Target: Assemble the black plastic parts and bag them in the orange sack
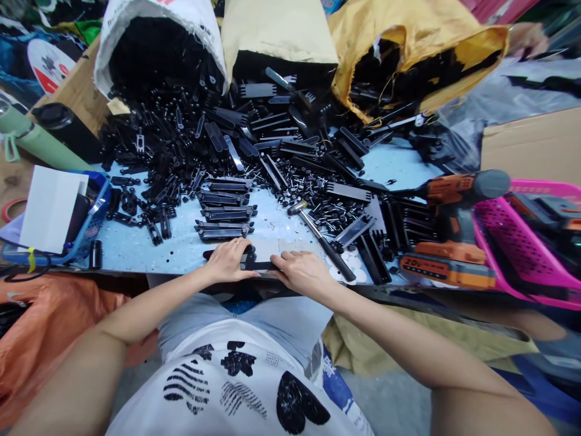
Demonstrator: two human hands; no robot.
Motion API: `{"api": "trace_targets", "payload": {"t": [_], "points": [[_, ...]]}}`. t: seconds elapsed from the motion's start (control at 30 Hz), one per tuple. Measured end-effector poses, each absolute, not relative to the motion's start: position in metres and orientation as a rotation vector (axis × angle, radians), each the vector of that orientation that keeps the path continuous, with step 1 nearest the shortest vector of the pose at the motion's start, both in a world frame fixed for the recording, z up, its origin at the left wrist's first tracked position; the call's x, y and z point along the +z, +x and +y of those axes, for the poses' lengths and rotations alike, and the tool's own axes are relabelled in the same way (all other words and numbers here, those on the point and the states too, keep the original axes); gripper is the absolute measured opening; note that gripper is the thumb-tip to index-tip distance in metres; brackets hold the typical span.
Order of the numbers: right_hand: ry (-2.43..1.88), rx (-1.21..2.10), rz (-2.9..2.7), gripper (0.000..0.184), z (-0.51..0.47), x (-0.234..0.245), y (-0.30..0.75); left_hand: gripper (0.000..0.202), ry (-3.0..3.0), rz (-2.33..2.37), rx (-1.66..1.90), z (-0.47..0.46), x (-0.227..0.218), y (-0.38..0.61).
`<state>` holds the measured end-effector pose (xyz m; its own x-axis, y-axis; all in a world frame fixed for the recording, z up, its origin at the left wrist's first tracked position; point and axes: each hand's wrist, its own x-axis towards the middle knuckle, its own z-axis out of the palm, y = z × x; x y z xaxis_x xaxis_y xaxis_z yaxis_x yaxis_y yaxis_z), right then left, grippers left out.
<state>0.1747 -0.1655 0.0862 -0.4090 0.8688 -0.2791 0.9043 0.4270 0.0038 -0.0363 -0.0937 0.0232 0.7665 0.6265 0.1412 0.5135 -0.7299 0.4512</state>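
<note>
At the front edge of the blue tabletop, a black hinge-like part lies between both hands. My left hand has its fingers closed over the part's left end. My right hand pinches its right end. Just beyond my left hand, several finished-looking black parts are stacked in a row. To the right of my right hand lies a hammer, its handle pointing toward me. Loose pins and screws are scattered past the hammer's head. What lies under my fingers is partly hidden.
Heaps of black metal pieces spill from a white sack, a cream sack and a yellow sack. An orange cordless drill stands right, beside a pink basket. A blue basket sits left. Another person's hand shows far right.
</note>
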Motion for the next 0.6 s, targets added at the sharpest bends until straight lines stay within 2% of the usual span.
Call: {"api": "trace_targets", "payload": {"t": [0.37,0.6], "points": [[1.506,0.037,2.596,0.031,-0.165,0.087,0.174,0.047,2.657,0.825,0.562,-0.100,0.017,-0.041],[1.475,0.058,2.654,0.034,-0.159,0.095,0.175,0.044,2.638,0.878,0.564,-0.100,0.015,-0.042]]}}
